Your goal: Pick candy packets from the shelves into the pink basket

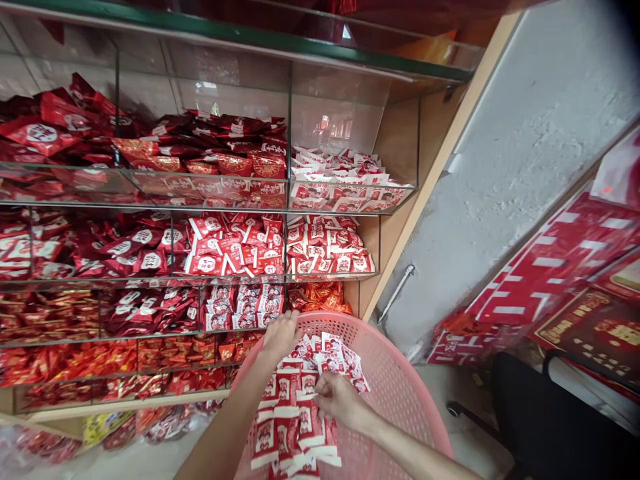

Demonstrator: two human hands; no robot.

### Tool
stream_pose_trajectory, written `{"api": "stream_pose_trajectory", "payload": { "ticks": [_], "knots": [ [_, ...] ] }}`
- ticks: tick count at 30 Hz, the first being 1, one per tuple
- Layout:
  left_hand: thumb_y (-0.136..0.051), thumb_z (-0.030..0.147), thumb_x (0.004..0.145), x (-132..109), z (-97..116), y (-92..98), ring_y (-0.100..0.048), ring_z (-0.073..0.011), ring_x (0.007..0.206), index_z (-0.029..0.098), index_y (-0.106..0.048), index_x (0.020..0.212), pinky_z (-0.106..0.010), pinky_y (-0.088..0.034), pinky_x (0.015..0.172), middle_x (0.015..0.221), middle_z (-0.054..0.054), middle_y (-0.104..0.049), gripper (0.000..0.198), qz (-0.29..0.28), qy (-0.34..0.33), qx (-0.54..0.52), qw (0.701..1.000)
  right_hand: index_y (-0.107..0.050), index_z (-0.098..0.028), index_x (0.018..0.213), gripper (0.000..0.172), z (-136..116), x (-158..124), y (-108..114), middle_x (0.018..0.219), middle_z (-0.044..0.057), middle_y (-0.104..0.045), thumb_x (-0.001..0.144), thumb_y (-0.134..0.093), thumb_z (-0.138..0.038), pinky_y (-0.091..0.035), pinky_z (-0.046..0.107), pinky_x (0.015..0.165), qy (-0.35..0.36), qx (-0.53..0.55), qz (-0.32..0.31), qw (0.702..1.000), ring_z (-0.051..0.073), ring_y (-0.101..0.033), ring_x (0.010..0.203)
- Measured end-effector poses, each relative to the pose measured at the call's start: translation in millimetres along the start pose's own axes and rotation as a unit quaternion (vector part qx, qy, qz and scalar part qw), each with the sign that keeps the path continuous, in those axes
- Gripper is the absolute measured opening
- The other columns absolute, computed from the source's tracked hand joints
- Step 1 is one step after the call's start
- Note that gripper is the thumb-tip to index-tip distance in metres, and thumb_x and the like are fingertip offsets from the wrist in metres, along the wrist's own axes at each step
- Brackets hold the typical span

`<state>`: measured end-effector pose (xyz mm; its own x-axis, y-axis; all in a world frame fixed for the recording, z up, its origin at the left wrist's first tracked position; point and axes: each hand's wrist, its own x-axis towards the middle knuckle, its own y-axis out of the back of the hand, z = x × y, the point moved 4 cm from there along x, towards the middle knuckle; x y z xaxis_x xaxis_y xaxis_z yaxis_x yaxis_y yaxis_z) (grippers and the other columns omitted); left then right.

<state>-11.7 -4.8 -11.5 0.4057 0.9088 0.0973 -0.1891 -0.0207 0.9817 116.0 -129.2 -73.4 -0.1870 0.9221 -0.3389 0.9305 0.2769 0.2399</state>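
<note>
A round pink plastic basket (pixel 400 393) with a perforated wall holds a heap of small red and white candy packets (pixel 287 387). My left hand (pixel 281 337) lies at its far rim, the fingers curled over the edge. Lower down, inside the basket, is my right hand (pixel 340 400). Its fingers are pinched together on a candy packet among the pile, with a white edge showing by the fingertips; most of that packet is hidden by the hand. Some packets near the far side have more white on them than the nearer ones.
A glass-divided shelf (pixel 325 208) filled with red, maroon and orange wrapped sweets rises in front. Bagged sweets (pixel 160 423) lie beneath it. To the right are a grey wall (pixel 500 147), red and white packages (pixel 545 267) and a black chair (pixel 540 407).
</note>
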Motion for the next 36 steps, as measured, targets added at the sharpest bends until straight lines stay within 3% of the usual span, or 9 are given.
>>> {"api": "stream_pose_trajectory", "payload": {
  "ticks": [5,9,13,17,23,25,28,32,36],
  "knots": [
    [-0.041,0.030,0.085,-1,-1,0.5,-0.056,-0.0221,0.100,0.020,-0.044,0.117,-0.035,-0.043,0.083,0.110,-0.009,-0.059,0.034,-0.004,0.005,-0.004,1.000,-0.049,-0.018,0.069,0.005,-6,-1,8,0.057,-0.005,-0.056,0.069,-0.053,-0.015,-0.036,0.018,0.045,0.032,-0.098,0.050,0.993,0.009,-0.055,0.047],
    [-0.040,0.030,0.085,-2,-1,0.4,-0.055,-0.0228,0.105,0.019,-0.043,0.121,-0.036,-0.042,0.085,0.116,-0.010,-0.057,0.037,-0.011,0.016,-0.006,1.000,-0.054,-0.017,0.068,0.011,-32,-5,23,0.060,-0.002,-0.060,0.077,-0.052,-0.024,-0.036,0.020,0.051,0.077,-0.166,0.098,0.978,0.011,-0.056,0.055],
    [-0.039,0.029,0.085,-3,-1,-0.5,-0.055,-0.0221,0.107,0.019,-0.042,0.122,-0.035,-0.041,0.087,0.118,-0.011,-0.058,0.038,-0.005,0.020,-0.017,1.000,-0.058,-0.018,0.074,0.015,-82,-15,50,0.070,0.000,-0.065,0.083,-0.049,-0.028,-0.039,0.022,0.061,0.179,-0.199,0.147,0.952,0.014,-0.058,0.066],
    [-0.039,0.031,0.086,-3,-2,-1.5,-0.056,-0.0219,0.103,0.019,-0.044,0.119,-0.035,-0.041,0.086,0.114,-0.010,-0.060,0.036,-0.001,0.019,-0.018,1.000,-0.058,-0.019,0.083,0.018,-143,-23,91,0.077,0.002,-0.065,0.087,-0.045,-0.030,-0.042,0.024,0.065,0.281,-0.205,0.200,0.916,0.014,-0.059,0.068],
    [-0.039,0.029,0.085,-3,-3,-0.9,-0.055,-0.0226,0.106,0.018,-0.043,0.122,-0.036,-0.041,0.087,0.118,-0.011,-0.058,0.039,-0.005,0.021,-0.020,1.000,-0.061,-0.017,0.102,0.025,-211,-4,156,0.104,0.010,-0.062,0.088,-0.043,-0.027,-0.045,0.033,0.085,0.396,-0.240,0.323,0.825,0.020,-0.059,0.095],
    [-0.039,0.030,0.085,-2,-4,-1.4,-0.055,-0.0227,0.106,0.018,-0.043,0.122,-0.036,-0.042,0.087,0.118,-0.011,-0.059,0.040,-0.006,0.019,-0.020,1.000,-0.060,-0.016,0.108,0.029,-221,10,170,0.112,0.013,-0.059,0.087,-0.042,-0.025,-0.042,0.037,0.093,0.392,-0.265,0.344,0.811,0.022,-0.056,0.105],
    [-0.040,0.031,0.085,-1,-4,-2.3,-0.054,-0.0227,0.106,0.017,-0.043,0.124,-0.035,-0.041,0.087,0.117,-0.011,-0.059,0.042,-0.004,0.018,-0.022,1.000,-0.058,-0.013,0.112,0.032,-225,31,182,0.111,0.014,-0.059,0.087,-0.042,-0.025,-0.041,0.039,0.093,0.342,-0.298,0.349,0.820,0.024,-0.055,0.106],
    [-0.040,0.032,0.085,-1,-4,-1.5,-0.055,-0.0224,0.106,0.017,-0.042,0.124,-0.034,-0.041,0.087,0.118,-0.010,-0.059,0.042,-0.005,0.021,-0.021,1.000,-0.063,-0.016,0.093,0.021,-222,43,188,0.099,0.010,-0.060,0.086,-0.045,-0.025,-0.043,0.036,0.088,0.310,-0.311,0.349,0.828,0.022,-0.057,0.096],
    [-0.040,0.032,0.085,-2,-3,0.5,-0.055,-0.0225,0.105,0.018,-0.043,0.123,-0.035,-0.041,0.086,0.116,-0.011,-0.060,0.041,-0.007,0.020,-0.022,1.000,-0.061,-0.018,0.079,0.014,-224,37,186,0.092,0.007,-0.059,0.084,-0.049,-0.024,-0.042,0.034,0.086,0.360,-0.277,0.337,0.825,0.019,-0.057,0.093]
  ]
}}
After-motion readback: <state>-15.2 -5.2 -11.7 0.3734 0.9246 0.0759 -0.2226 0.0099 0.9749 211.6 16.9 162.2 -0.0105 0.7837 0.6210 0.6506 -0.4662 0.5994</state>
